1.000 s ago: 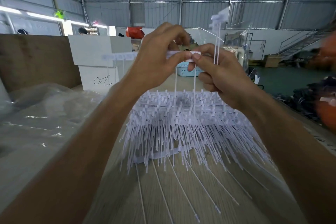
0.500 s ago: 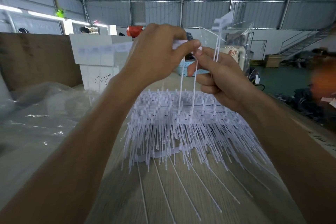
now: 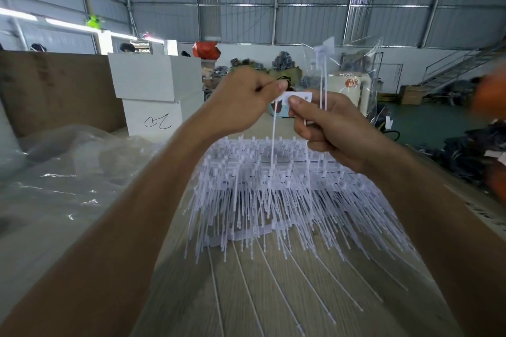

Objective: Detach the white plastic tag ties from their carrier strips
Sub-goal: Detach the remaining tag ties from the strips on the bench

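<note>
Both hands are raised above the table. My left hand (image 3: pixel 246 98) pinches the left end of a short white carrier strip (image 3: pixel 298 97), and a single white tag tie (image 3: pixel 273 145) hangs straight down from there. My right hand (image 3: pixel 331 128) pinches the strip's lower edge with thumb and forefinger and also holds a few loose ties (image 3: pixel 323 76) that stick upward from the fist. Below the hands a big heap of white tag ties on strips (image 3: pixel 273 191) lies on the wooden table (image 3: pixel 273 295), and several single ties (image 3: pixel 276 287) lie in front of it.
Crumpled clear plastic sheeting (image 3: pixel 68 172) covers the table's left side. White boxes (image 3: pixel 153 96) stand at the back left beside a brown board (image 3: pixel 54 90). A clear plastic bag (image 3: pixel 361 63) stands behind my right hand. Dark and orange goods are piled at the right edge.
The long strip that reached to the left is gone; only a short piece remains between my hands. Two ties hung from it before, now one. Both hands sank slightly lower.
</note>
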### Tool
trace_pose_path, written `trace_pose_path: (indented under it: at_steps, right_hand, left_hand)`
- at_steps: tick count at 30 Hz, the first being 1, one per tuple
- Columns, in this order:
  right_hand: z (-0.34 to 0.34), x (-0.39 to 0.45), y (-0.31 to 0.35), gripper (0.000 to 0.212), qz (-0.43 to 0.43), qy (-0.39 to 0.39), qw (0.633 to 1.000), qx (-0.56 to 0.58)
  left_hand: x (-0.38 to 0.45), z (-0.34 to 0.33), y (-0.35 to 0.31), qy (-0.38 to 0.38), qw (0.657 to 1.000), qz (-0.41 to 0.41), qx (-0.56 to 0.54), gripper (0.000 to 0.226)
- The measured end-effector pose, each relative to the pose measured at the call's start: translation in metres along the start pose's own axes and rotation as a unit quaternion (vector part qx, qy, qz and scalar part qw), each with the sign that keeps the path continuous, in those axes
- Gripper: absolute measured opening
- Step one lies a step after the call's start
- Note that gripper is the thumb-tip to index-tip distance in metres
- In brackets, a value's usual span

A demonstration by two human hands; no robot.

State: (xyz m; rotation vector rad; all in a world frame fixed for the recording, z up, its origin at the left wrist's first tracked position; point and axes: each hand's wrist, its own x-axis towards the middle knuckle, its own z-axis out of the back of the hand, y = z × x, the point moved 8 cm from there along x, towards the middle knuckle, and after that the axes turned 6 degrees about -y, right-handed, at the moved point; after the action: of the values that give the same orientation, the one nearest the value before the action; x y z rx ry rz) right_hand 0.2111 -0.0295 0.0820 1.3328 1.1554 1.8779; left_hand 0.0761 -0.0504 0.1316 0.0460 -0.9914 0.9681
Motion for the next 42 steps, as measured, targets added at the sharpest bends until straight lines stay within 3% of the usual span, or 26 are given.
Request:
trace_pose_path:
  at_steps: [7, 12, 17, 29, 32, 34, 38, 40, 42]
  right_hand:
    - [-0.009, -0.007, 0.023, 0.022, 0.130, -0.007, 0.972, -0.196]
    - [-0.012, -0.006, 0.025, 0.019, 0.152, -0.004, 0.968, -0.199]
    - [-0.017, -0.007, 0.031, 0.016, 0.178, -0.005, 0.957, -0.228]
    - [-0.015, -0.006, 0.026, 0.017, 0.202, -0.060, 0.899, -0.384]
    - [-0.016, -0.010, 0.031, 0.018, 0.242, -0.071, 0.872, -0.420]
    - [-0.013, -0.009, 0.032, 0.017, 0.241, -0.079, 0.878, -0.405]
    - [-0.004, -0.002, 0.024, 0.008, 0.177, -0.093, 0.942, -0.269]
    - [0.004, 0.001, 0.021, 0.017, 0.144, -0.118, 0.962, -0.198]
    - [0.012, 0.002, 0.020, 0.024, 0.125, -0.139, 0.964, -0.191]
  left_hand:
    - [-0.004, 0.001, 0.003, 0.020, 0.998, 0.034, -0.043, 0.050]
    - [-0.004, -0.001, 0.011, 0.028, 0.995, 0.070, -0.064, 0.051]
    - [-0.002, 0.000, 0.019, 0.041, 0.990, 0.103, -0.086, 0.033]
    - [-0.003, -0.005, 0.025, 0.024, 0.988, 0.128, -0.078, 0.026]
    - [-0.005, -0.005, 0.021, 0.024, 0.987, 0.124, -0.102, 0.035]
    - [-0.005, -0.004, 0.018, 0.020, 0.986, 0.121, -0.115, 0.041]
    - [0.000, -0.003, 0.006, 0.012, 0.992, 0.087, -0.094, 0.037]
    - [-0.001, -0.002, 0.002, 0.018, 0.993, 0.068, -0.093, 0.047]
    - [-0.003, -0.002, -0.002, 0.031, 0.994, 0.045, -0.099, 0.041]
